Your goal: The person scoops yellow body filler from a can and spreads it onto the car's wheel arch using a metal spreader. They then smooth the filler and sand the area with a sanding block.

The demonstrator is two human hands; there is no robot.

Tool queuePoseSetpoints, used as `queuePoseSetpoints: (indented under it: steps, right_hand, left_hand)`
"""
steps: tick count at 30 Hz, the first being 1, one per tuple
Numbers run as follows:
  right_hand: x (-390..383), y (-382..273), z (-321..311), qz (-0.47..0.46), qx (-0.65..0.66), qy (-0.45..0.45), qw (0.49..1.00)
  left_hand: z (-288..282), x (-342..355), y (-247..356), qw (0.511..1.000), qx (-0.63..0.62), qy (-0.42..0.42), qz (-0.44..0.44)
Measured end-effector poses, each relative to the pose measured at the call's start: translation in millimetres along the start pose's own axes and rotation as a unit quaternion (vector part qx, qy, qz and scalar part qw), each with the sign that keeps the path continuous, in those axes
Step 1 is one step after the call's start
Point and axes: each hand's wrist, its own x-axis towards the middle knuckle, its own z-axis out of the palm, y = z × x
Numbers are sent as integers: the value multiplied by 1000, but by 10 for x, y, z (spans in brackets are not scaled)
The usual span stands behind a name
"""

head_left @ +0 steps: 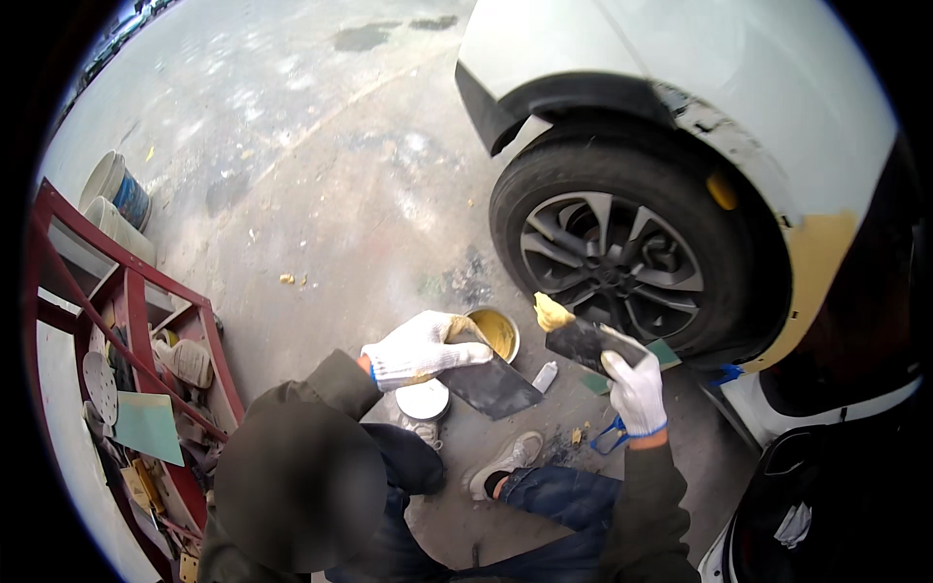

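My left hand [418, 355], in a white knit glove, grips a dark flat spreader [491, 389] angled down to the right. Just behind it sits an open can of yellow filler [498, 330]. My gloved right hand [632, 389] holds another dark spreader [583, 345], with a lump of yellow paste [552, 311] on its tip. Below my hands a white round lid [423, 396] and a pale tube [544, 377] lie low down. At the right is a white car's wheel [530, 204], with a tan filler patch [816, 272] on the body panel behind it.
A red metal rack [219, 360] holding sanding discs, a green sheet [146, 428] and tools stands at my left, with buckets [117, 189] beyond it. Green sheets [661, 355] and a blue strap [607, 437] are by the wheel. An open dark car door area [807, 496] borders the lower right.
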Motion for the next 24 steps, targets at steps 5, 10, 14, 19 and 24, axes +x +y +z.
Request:
queuePoseSetpoints:
  steps: [5,10,14,19,24]
  right_hand:
    - [-829,-625,52,-212,-118,-68,968]
    - [-1203,-893,7,-440,-305,-146,832]
    - [-1494,-1045,-139,-455,-387,-120,793]
    - [-1493,-1066,-271,-477,-400,-143,769]
    - [-1547,-1121,-454,-483,-404,-158,761]
  left_hand:
    - [422,-277,441,998,-35,15,48]
    - [718,-518,732,993,-110,8,44]
    - [942,-585,844,992,-87,0,92]
    - [1008,-777,892,992,-40,36,116]
    - [1236,-808,847,981,-127,50,137]
